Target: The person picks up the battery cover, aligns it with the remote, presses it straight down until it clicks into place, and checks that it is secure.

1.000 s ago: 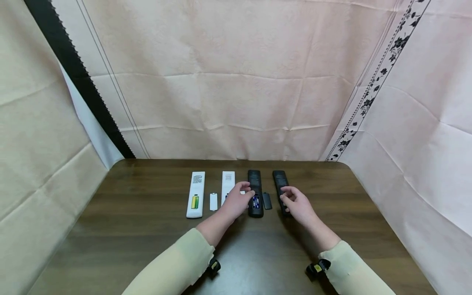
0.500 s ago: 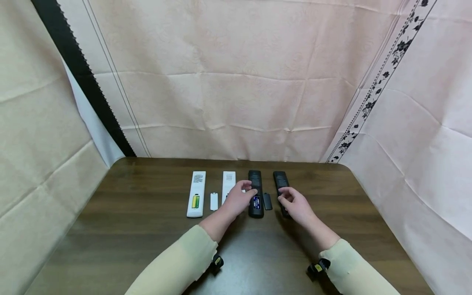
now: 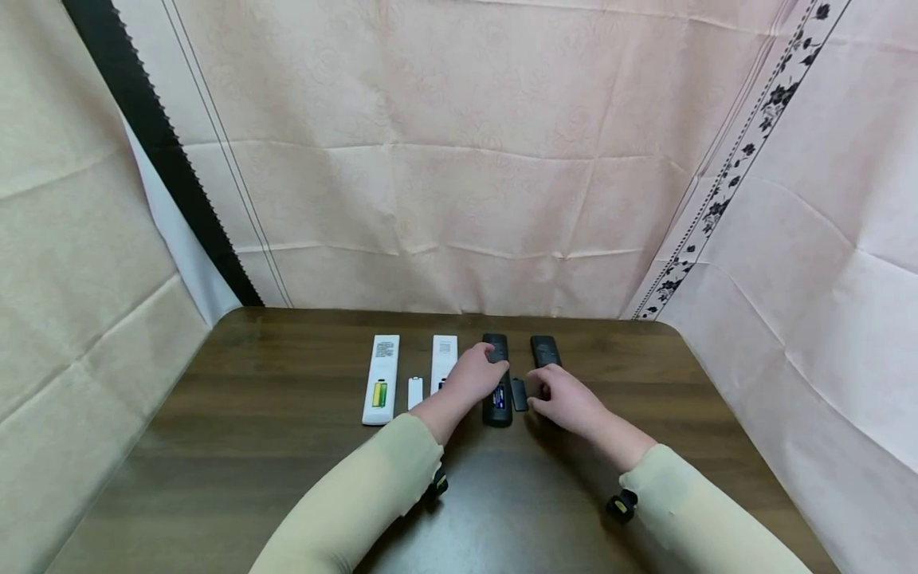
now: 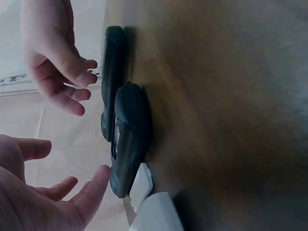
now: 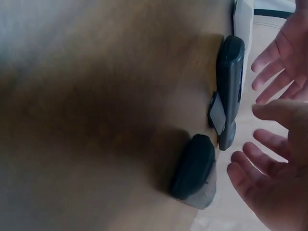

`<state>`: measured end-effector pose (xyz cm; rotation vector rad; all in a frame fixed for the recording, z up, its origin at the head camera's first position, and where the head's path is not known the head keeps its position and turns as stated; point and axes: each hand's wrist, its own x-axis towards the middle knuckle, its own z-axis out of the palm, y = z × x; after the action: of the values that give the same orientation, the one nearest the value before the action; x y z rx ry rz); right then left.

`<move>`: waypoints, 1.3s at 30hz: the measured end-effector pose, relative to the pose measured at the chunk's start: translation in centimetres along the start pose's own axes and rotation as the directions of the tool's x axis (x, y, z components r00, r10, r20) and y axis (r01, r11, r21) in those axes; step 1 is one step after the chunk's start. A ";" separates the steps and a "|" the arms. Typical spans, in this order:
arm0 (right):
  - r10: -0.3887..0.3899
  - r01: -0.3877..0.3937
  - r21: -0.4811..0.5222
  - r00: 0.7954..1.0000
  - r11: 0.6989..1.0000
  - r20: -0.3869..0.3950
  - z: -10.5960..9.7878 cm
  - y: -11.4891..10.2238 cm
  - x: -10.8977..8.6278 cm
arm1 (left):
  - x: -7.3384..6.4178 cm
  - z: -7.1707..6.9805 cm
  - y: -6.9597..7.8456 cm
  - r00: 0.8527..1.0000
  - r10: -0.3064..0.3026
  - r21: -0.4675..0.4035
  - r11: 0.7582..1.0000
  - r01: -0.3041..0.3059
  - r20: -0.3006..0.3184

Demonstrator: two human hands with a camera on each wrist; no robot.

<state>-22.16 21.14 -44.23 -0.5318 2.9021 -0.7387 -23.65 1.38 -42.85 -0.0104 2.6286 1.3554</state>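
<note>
R hand (image 3: 569, 401) moved L twd blk cover (image 3: 519, 395); far-R remote (image 3: 545, 351) partly hidden

Left hand (image 3: 475, 376) shifted forward, rightward; right hand (image 3: 568, 401) shifted leftward, nearer black cover (image 3: 519, 395).

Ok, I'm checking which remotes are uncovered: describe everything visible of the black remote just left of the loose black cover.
The black remote control, apparently plastic, lies back facing up on the wood-look table, lengthwise from near to far. Its open battery compartment, toward the near end, shows dark-blue batteries. The loose cover lies close along its right edge. The left hand partly hides its far half; contact is unclear.
</note>
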 end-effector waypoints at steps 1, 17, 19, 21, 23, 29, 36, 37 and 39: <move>-0.011 0.012 -0.027 1.000 1.000 0.016 -0.1 -0.1 0.1 | 0.2 0.0 0.2 1.000 -0.006 0.015 1.000 0.006 0.003; -0.088 0.126 -0.303 0.987 0.945 0.137 0.2 -0.6 2.0 | 2.6 1.0 0.5 1.000 -0.024 0.177 0.984 0.025 -0.009; -0.083 0.126 -0.314 0.985 0.941 0.148 0.2 -0.7 2.2 | 2.8 1.2 0.5 1.000 -0.026 0.200 0.979 0.028 -0.010; -0.081 0.133 -0.338 0.983 0.932 0.164 0.2 -0.8 2.4 | 3.1 1.4 0.6 1.000 -0.030 0.223 0.974 0.031 -0.007; -0.079 0.138 -0.357 0.981 0.924 0.175 0.2 -0.9 2.6 | 3.4 1.6 0.7 0.999 -0.039 0.250 0.967 0.039 -0.004; -0.084 0.161 -0.424 0.977 0.891 0.194 0.6 -1.2 3.3 | 4.2 2.4 1.0 0.999 -0.052 0.374 0.926 0.049 0.000; -0.090 0.175 -0.452 0.975 0.875 0.203 0.8 -1.5 3.6 | 4.7 2.8 1.3 0.998 -0.060 0.454 0.890 0.047 0.013; -0.089 0.176 -0.459 0.975 0.871 0.205 0.8 -1.5 3.6 | 4.8 2.9 1.3 0.998 -0.061 0.460 0.887 0.047 0.015; -0.086 0.174 -0.466 0.975 0.867 0.205 0.8 -1.5 3.7 | 4.8 2.8 1.4 0.998 -0.062 0.467 0.883 0.045 0.021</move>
<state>-24.96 18.20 -44.25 -0.8001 2.8856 0.0474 -28.08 4.83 -44.12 0.0066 2.8264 0.6667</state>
